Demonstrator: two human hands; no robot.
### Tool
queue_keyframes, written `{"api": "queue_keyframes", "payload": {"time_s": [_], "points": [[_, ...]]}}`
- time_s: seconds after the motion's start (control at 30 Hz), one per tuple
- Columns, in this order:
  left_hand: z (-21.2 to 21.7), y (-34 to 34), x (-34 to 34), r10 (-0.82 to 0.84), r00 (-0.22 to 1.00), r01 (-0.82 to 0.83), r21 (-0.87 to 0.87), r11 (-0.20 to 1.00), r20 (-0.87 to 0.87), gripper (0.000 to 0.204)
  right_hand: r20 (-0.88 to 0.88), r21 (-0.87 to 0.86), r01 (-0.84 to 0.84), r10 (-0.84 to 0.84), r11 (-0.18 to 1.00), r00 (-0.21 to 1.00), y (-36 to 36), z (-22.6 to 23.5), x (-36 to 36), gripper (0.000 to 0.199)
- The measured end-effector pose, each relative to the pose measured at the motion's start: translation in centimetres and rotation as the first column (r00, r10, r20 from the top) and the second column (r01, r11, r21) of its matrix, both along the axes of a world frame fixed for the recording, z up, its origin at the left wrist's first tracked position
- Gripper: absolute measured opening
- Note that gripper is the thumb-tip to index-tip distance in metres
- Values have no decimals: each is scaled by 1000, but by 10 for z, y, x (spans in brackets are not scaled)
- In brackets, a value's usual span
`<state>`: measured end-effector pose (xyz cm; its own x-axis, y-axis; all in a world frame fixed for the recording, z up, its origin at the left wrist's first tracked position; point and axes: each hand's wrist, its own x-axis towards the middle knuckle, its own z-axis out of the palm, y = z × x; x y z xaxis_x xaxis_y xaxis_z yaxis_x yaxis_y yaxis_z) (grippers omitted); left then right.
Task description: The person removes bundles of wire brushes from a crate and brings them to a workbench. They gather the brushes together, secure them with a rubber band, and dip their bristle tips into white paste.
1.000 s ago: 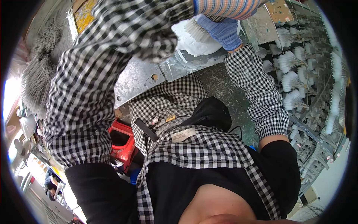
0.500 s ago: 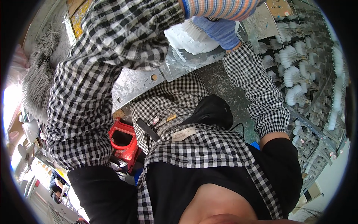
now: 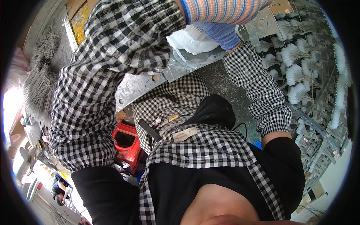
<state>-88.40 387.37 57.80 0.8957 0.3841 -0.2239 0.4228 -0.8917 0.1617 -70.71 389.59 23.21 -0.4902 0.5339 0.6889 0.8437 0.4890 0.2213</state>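
Note:
My left hand (image 3: 225, 11), in an orange and blue striped knit glove, reaches across the top edge toward the right. Its fingers are mostly cut off or turned away, so their grip does not show. Just below it, my right hand (image 3: 221, 33) wears a blue knit glove, and its fingers are hidden behind the left hand. Both hands are over a thick spread of white paste (image 3: 193, 42) on a grey metal work surface (image 3: 138, 86). Whatever lies between the hands is covered from view.
Racks of pale-bristled brush heads (image 3: 298, 73) stand along my right. Grey bristle bundles (image 3: 39, 93) lie at the far left. A red plastic frame (image 3: 129, 144) is low by my left side. A black mesh pouch (image 3: 215, 112) is at my lap.
My left hand has shifted slightly right and down, covering more of my right hand. Pale bristles that showed beside my right hand are now hidden, and more white paste shows.

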Motion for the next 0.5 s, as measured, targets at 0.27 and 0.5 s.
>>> {"api": "queue_keyframes", "payload": {"time_s": [0.27,0.5], "points": [[-4,-5,-25,18,987,-34,97,995,159,39,-85,35,-263,265,964,961,-34,74,-36,93],[-3,-13,-28,-39,951,-20,187,982,307,36,-83,73,-273,278,959,957,-37,77,-45,93]]}}
